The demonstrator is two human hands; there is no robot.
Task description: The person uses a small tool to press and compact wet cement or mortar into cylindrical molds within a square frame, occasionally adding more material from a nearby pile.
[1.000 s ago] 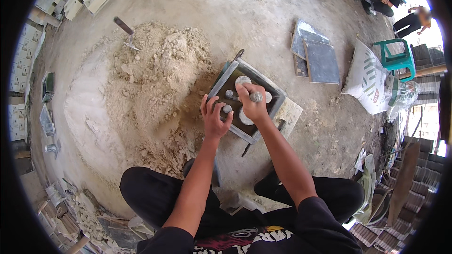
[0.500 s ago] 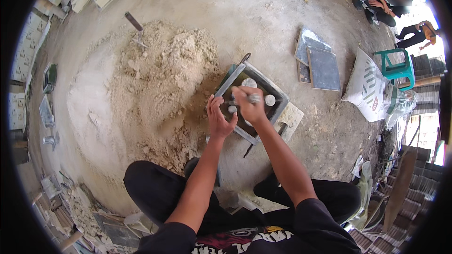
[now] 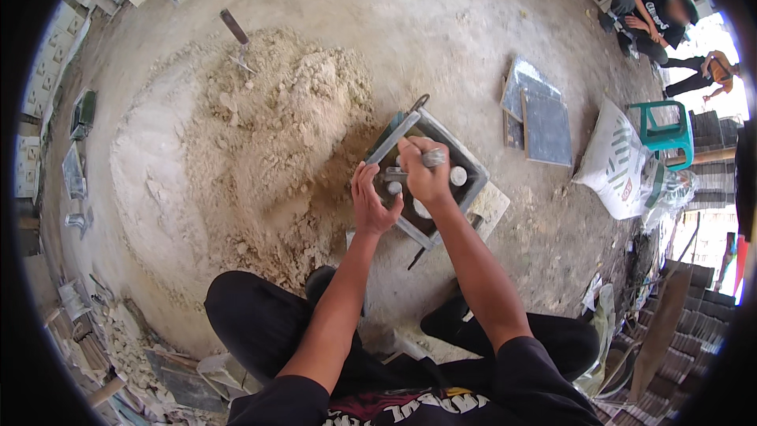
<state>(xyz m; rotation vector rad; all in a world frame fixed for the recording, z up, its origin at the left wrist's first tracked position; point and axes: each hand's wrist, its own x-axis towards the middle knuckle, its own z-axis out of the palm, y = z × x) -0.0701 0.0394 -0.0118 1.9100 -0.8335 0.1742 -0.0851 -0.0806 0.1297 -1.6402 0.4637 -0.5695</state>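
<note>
While the left hand point(image 3: 377, 203), thumb and fingers apart, rests on the grey square frame point(image 3: 393, 137) beside the tan sandy heap point(image 3: 276, 142), apparently to steady it, I have the right hand point(image 3: 426, 172) clamped around a grey round-ended tool point(image 3: 434, 158), probably for control.

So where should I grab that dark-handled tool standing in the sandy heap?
Probably by its dark handle, reaching from above on the left: the handle sticks up clear of the heap, while the metal end sits down against the loose material.
</note>
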